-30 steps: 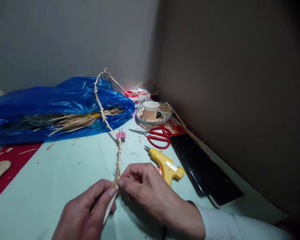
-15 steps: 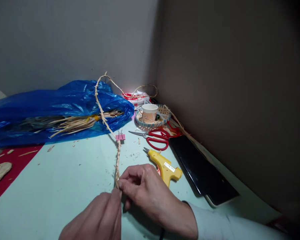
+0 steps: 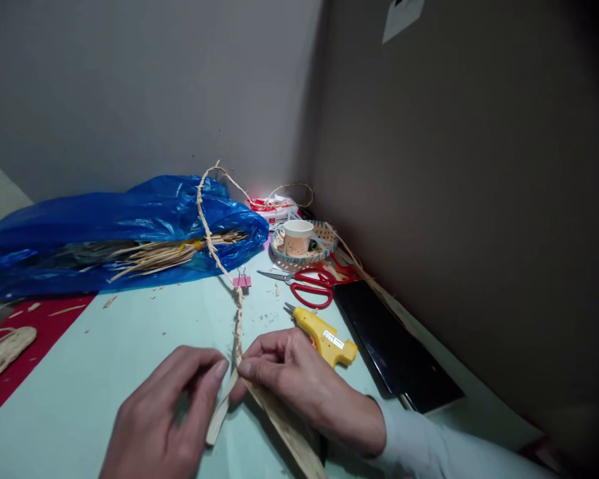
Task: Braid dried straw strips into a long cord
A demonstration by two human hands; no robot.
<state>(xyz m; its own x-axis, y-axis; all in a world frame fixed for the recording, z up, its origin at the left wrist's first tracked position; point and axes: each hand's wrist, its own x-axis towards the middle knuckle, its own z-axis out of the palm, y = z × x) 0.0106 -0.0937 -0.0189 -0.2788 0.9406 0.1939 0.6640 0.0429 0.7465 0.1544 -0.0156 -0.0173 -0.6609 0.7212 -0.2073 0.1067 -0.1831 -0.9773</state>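
Note:
A pale braided plant-fibre cord (image 3: 239, 319) runs toward me down the table, gripped along its length by a pink binder clip (image 3: 242, 281). My right hand (image 3: 292, 382) pinches the cord's near end between thumb and forefinger. From that pinch a short flat strand (image 3: 218, 419) points down and left, and a wider dried leaf strip (image 3: 287, 429) slants down and right beneath my right wrist. Just left of the pinch is my left hand (image 3: 167, 412), thumb and forefinger closed together beside the short strand; what they hold, if anything, is hidden.
A yellow glue gun (image 3: 329, 339) and red-handled scissors (image 3: 312, 286) lie beyond my right hand, with a black tablet-like slab (image 3: 394, 346) further right. Behind are a woven tray (image 3: 324, 243) with a paper cup (image 3: 298, 237), and a blue plastic bag (image 3: 80, 216) of dried stalks.
My left hand has moved away from the pinch to the left and its fingers have turned. The short strand and the wider strip now show below. My right hand keeps its pinch.

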